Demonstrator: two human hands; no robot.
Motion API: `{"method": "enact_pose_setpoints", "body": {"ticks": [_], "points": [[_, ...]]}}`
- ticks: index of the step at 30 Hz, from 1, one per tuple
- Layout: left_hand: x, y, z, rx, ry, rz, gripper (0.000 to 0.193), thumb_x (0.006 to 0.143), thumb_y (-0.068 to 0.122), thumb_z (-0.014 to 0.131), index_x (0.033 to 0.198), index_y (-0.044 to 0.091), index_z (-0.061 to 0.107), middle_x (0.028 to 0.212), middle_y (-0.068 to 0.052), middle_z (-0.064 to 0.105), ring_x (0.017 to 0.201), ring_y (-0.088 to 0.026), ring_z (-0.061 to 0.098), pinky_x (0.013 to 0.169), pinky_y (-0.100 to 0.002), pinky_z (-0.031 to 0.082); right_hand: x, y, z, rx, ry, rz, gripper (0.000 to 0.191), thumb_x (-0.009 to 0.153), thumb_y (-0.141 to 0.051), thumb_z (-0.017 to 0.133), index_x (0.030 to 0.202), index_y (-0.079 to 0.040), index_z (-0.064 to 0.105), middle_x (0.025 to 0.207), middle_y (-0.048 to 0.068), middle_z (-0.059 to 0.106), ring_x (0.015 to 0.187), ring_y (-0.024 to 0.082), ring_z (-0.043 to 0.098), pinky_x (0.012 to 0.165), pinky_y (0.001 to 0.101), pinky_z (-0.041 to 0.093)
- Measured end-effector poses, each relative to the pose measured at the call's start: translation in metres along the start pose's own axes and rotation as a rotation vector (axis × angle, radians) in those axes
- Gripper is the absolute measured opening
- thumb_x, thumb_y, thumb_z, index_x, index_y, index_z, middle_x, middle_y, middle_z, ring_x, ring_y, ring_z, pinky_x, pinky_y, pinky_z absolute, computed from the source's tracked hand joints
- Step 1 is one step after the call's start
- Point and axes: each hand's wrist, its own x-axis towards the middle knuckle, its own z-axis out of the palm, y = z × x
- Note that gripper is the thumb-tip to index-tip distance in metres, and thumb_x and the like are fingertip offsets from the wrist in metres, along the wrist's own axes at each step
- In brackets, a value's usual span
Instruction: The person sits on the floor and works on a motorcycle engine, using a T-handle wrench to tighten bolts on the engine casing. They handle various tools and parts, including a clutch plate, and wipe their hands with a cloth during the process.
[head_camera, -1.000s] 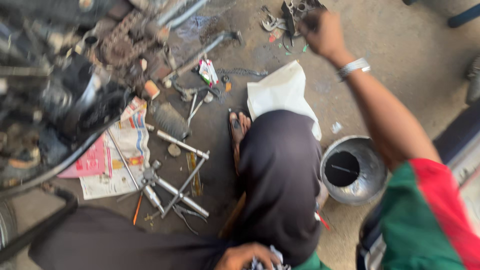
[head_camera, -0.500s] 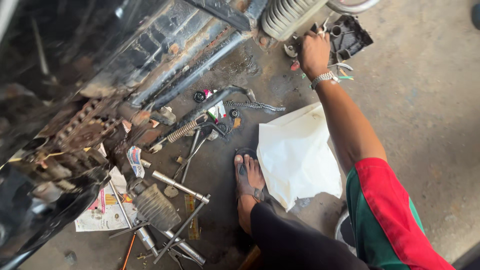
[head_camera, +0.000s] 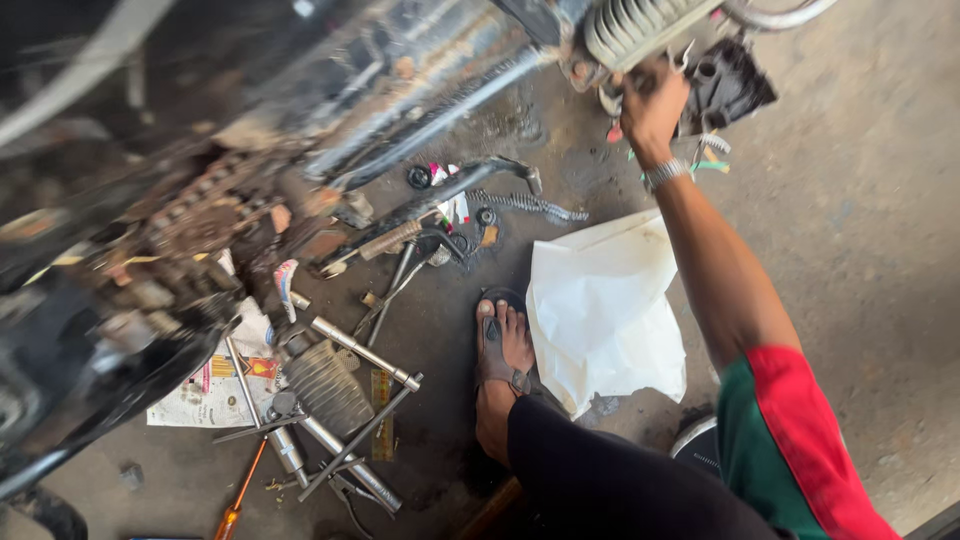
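One view only, from the head camera. I see my right hand (head_camera: 652, 108) stretched far forward, fingers curled shut around a small metal part I cannot make out, just under the ribbed engine cylinder (head_camera: 640, 28). Right of the hand sits a black engine casing (head_camera: 728, 85). Below the wrist lies a white sheet (head_camera: 605, 310), and beside it my sandalled foot (head_camera: 498, 365). My left hand is out of sight.

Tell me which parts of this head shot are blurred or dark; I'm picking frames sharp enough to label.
Head view: the motorcycle frame at upper left is smeared and dark; the right hand by the finned cylinder is slightly soft; the white sheet, the sandalled foot and the metal rods on the floor are sharp in even daylight.
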Motion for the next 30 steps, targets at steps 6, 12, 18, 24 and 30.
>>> {"method": "enact_pose_setpoints", "body": {"ticks": [6,12,18,24,30], "points": [[-0.046,-0.022,0.013,-0.155,-0.13,0.211,0.043,0.103,0.022,0.063,0.135,-0.003,0.052,0.114,-0.02,0.065,0.108,-0.027,0.065,0.1,-0.041,0.051,-0.061,-0.092,-0.063,0.655,-0.409,0.336,0.019,0.092,-0.005,0.077,0.111,-0.004,0.077,0.105,0.003,0.077,0.091,0.01,0.067,0.081,0.0269,0.053],[-0.109,0.001,0.012,-0.479,-0.296,0.593,0.046,0.104,0.025,0.062,0.139,-0.003,0.05,0.113,-0.021,0.064,0.107,-0.027,0.064,0.099,-0.042,0.051,-0.123,-0.293,-0.199,0.244,-0.807,-0.063,0.022,0.094,-0.013,0.074,0.115,-0.007,0.076,0.108,0.002,0.076,0.098,0.011,0.068,0.089,0.0272,0.054],[-0.153,0.029,0.013,-0.577,0.195,0.467,0.042,0.096,0.026,0.048,0.133,0.008,0.055,0.121,-0.008,0.067,0.114,-0.02,0.064,0.099,-0.036,0.049,-0.258,-0.462,-0.261,-0.067,-0.858,-0.602,0.021,0.089,-0.013,0.079,0.108,-0.005,0.076,0.101,0.009,0.074,0.092,0.019,0.069,0.085,0.0318,0.054],[-0.17,0.001,0.004,-0.572,-0.019,0.792,0.03,0.108,0.014,0.054,0.135,0.001,0.057,0.125,-0.007,0.062,0.117,-0.018,0.058,0.105,-0.034,0.047,-0.415,-0.496,-0.219,-0.088,-0.872,-0.835,0.037,0.077,-0.008,0.08,0.113,-0.007,0.075,0.09,0.01,0.065,0.086,0.029,0.063,0.078,0.0401,0.05],[-0.171,-0.013,0.002,0.044,0.552,0.888,0.029,0.104,0.013,0.057,0.129,0.0,0.058,0.112,-0.013,0.067,0.103,-0.027,0.064,0.091,-0.036,0.05,-0.465,-0.475,-0.169,-0.195,-0.888,-1.024,0.03,0.078,-0.007,0.074,0.107,-0.001,0.07,0.096,0.012,0.066,0.091,0.031,0.061,0.085,0.0427,0.051]]}}
